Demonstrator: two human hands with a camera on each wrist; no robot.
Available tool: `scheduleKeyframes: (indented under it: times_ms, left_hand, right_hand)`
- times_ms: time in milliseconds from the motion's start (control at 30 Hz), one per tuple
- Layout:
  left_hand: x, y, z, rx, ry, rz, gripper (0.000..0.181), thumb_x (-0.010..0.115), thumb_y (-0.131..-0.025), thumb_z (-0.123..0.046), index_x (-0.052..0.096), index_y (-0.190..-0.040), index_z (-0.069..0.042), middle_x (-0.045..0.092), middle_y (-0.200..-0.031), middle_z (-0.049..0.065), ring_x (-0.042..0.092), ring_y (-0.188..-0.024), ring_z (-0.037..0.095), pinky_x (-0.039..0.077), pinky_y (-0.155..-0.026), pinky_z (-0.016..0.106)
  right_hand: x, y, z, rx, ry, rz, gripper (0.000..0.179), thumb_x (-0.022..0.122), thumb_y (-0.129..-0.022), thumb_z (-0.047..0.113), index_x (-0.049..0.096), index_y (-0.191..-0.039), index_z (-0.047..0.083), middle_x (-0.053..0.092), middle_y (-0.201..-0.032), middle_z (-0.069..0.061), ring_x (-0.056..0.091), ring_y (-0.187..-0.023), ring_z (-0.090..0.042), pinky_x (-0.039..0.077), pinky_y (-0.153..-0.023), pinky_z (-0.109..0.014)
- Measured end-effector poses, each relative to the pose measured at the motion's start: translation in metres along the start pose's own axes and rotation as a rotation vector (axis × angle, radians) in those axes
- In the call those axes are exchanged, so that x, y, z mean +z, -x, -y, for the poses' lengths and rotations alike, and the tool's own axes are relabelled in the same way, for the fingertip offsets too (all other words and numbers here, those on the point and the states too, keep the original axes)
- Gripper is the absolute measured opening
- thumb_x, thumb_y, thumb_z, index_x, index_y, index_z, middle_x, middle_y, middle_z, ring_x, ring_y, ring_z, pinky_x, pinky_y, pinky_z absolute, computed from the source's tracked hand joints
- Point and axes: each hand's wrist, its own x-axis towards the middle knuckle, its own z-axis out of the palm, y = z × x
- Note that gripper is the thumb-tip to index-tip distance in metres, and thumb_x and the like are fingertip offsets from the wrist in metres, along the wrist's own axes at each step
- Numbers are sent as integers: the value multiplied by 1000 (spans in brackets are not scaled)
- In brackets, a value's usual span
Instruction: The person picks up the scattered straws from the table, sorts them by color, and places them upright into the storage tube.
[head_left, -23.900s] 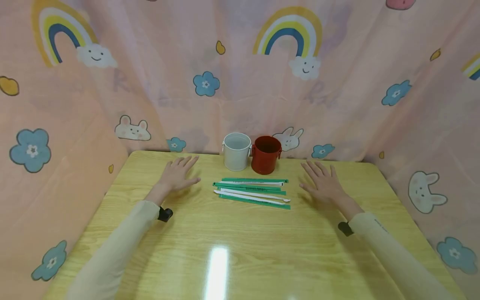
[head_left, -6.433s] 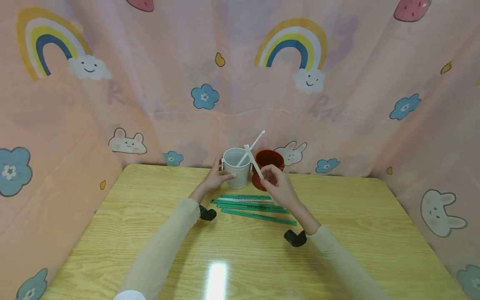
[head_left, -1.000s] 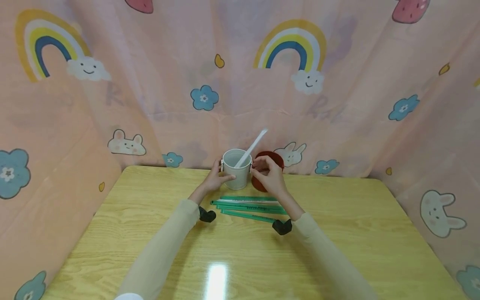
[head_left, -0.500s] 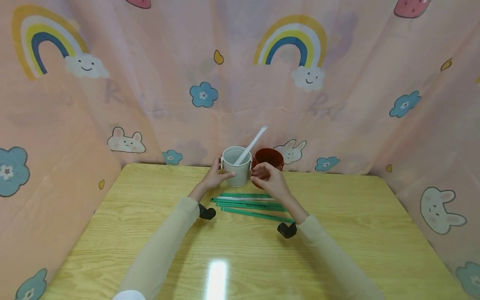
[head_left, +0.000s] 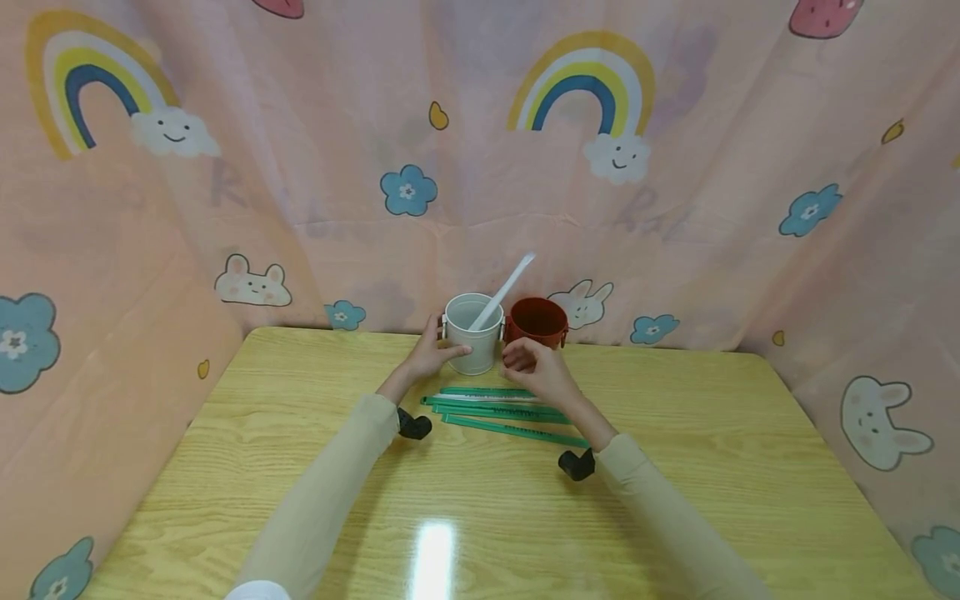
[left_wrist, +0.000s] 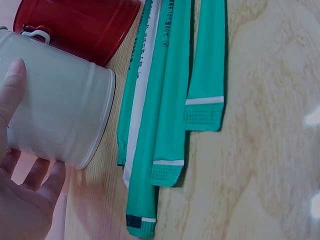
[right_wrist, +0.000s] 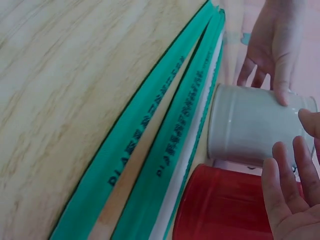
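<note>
The white bucket [head_left: 472,348] stands upright at the back of the table, a white stick-like straw [head_left: 501,293] leaning out of it to the right; whether more than one overlap there, I cannot tell. My left hand [head_left: 429,357] grips this bucket's left side, thumb across the front and fingers round behind. Just right stands the red bucket [right_wrist: 220,205]. My right hand [head_left: 542,371] hovers before it, fingers loosely bent with nothing between them. Several green-wrapped straws [left_wrist: 170,100] with dark print lie side by side in front of the buckets, a white strip [left_wrist: 142,95] among them.
The wooden table [head_left: 360,517] reaches toward me with a bright reflection near its front. A pink patterned curtain [head_left: 480,192] hangs right behind the buckets and along both sides. Black wrist cameras [head_left: 576,464] sit under each forearm.
Several seconds ago my right hand held a white straw over the white bucket; now that hand is without it. In the last second it has lowered slightly away from the rim. My left hand stays put.
</note>
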Motion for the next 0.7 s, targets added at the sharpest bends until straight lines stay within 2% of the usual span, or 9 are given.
scheduleKeyframes:
  times_ms: [133,400,633,700]
  left_hand:
    - [0,-1,2,-1,0,-1,84,69,-89,-11,13,-151,-11,25,-154,15,27,-142,38,29,-113,55]
    - [0,-2,3,0,0,7,83,69,-89,-13,14,-151,-10,25,-153,16,27,-142,39,31,-113,54]
    - [-1,2,-4,-4,1,23,85,67,-90,-13,9,-152,-9,22,-155,18,25,-142,40,30,-113,56]
    - [0,0,1,7,-9,13,84,67,-90,-14,11,-152,-12,23,-155,16,25,-142,39,29,-113,57]
  right_hand:
    - [1,1,-5,-6,24,41,27,72,-84,4,62,-107,-3,68,-99,-18,65,-86,-24,56,-76,-26]
    - [3,2,-15,49,58,113,28,73,-83,6,63,-109,1,68,-104,-18,63,-89,-24,54,-78,-27]
    - [5,2,-22,70,65,175,33,74,-83,9,62,-113,-1,68,-103,-17,62,-89,-23,54,-78,-28]
    - [6,3,-23,77,69,188,34,74,-83,9,62,-113,-1,68,-102,-15,62,-88,-21,55,-79,-29]
